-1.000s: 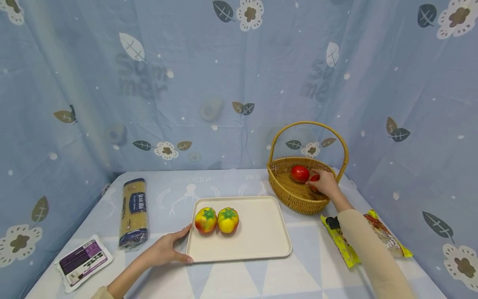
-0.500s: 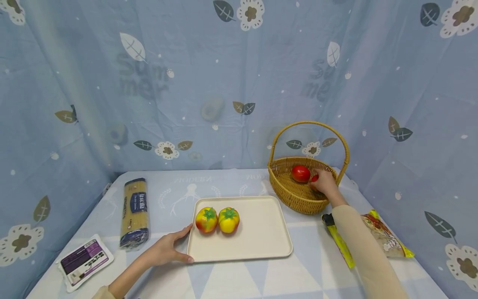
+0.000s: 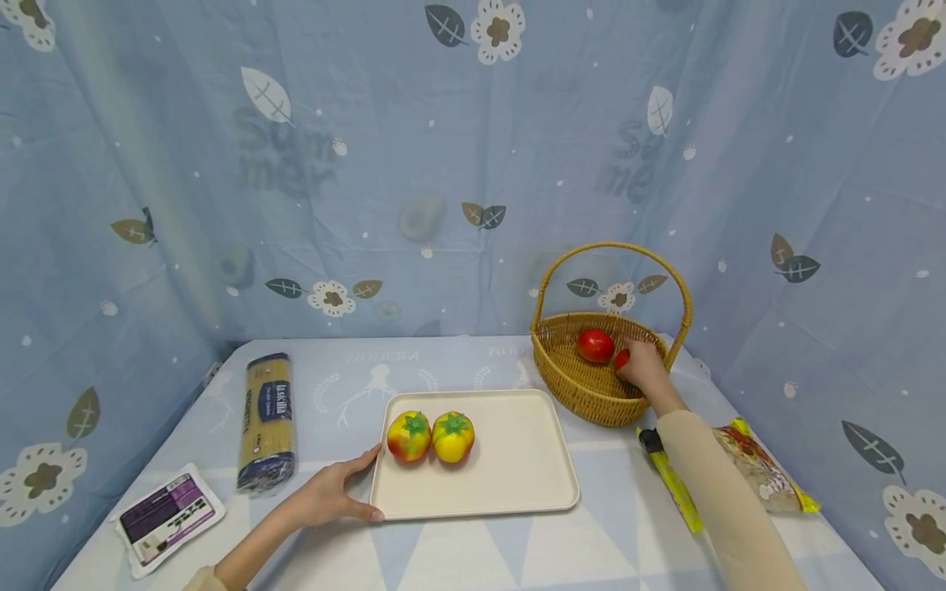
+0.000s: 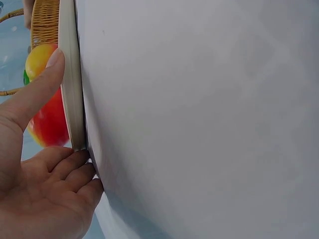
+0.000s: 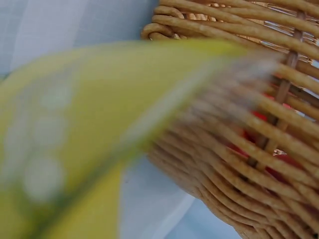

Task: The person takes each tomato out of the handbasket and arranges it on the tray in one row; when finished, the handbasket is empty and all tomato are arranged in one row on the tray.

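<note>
My left hand (image 3: 332, 491) holds the cream tray (image 3: 517, 460) at its near left corner. In the left wrist view, the thumb lies along the rim and the fingers curl against the edge. On the tray's left part sit two yellow-and-red fruits with green leafy tops, one (image 3: 409, 437) beside the other (image 3: 453, 437). At the right, my right hand (image 3: 645, 368) reaches inside the wicker basket (image 3: 591, 402) and grips a red tomato (image 3: 622, 359), its fingertips mostly hidden. Another red tomato (image 3: 595, 345) lies left of it in the basket. Red shows through the weave (image 5: 244, 142) in the right wrist view.
A spaghetti packet (image 3: 266, 423) and a white-and-purple packet (image 3: 170, 519) lie on the left. A yellow food bag (image 3: 761, 468) lies partly under the right forearm; yellow packaging (image 5: 99, 99) blocks much of the right wrist view. The basket's tall handle (image 3: 612, 245) arches over it.
The right hand has shifted slightly right inside the basket, its fingers now further out of sight. The right sleeve covers more of the yellow bag. The left hand and tray stay put.
</note>
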A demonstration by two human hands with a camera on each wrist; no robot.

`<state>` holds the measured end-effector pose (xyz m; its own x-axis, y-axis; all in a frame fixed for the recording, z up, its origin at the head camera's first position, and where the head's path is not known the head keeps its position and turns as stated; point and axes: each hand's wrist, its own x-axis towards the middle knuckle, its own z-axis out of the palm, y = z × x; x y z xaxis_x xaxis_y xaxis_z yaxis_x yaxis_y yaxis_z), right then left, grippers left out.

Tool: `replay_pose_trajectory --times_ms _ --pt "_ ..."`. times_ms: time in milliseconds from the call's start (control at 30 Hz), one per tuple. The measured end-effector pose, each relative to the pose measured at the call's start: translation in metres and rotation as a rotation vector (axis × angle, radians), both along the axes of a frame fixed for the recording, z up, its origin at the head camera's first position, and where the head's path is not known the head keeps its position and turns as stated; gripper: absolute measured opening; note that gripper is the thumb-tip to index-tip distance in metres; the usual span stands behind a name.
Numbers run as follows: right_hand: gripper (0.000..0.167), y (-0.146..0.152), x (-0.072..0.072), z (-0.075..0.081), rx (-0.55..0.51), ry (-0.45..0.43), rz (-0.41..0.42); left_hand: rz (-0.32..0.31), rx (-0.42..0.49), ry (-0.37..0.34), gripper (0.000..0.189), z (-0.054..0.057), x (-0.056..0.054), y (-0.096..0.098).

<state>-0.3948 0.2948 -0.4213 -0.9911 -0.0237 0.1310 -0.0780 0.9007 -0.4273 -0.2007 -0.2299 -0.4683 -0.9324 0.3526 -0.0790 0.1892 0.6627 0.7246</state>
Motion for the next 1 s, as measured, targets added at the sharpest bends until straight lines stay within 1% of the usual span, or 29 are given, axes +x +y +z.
replay_pose_trajectory --times_ms 233,400,467,567,667,767,1000 --pt "0.062 -0.001 0.007 0.003 0.034 0.024 0.016 -0.005 0.003 0.001 0.108 -0.001 0.0 0.001" --pt "0.056 -0.001 0.012 0.002 0.054 0.086 0.045 0.007 0.004 -0.009 0.108 0.0 0.001 0.001" --pt "0.055 -0.001 0.015 0.002 0.051 0.108 0.059 0.003 0.001 -0.005 0.108 0.0 0.0 0.001" --pt "0.055 -0.004 0.02 0.004 0.021 0.107 0.077 -0.011 0.001 0.003 0.108 0.001 0.0 -0.001" --pt "0.055 -0.009 0.024 0.005 -0.029 0.081 0.085 -0.02 0.002 0.008 0.108 0.0 -0.001 -0.001" --pt "0.055 -0.013 0.025 0.005 -0.063 0.07 0.093 -0.018 0.002 0.009 0.108 0.0 -0.001 -0.001" --pt "0.056 -0.024 0.025 0.003 -0.116 0.089 0.126 -0.017 0.001 0.012 0.108 0.0 -0.001 -0.001"
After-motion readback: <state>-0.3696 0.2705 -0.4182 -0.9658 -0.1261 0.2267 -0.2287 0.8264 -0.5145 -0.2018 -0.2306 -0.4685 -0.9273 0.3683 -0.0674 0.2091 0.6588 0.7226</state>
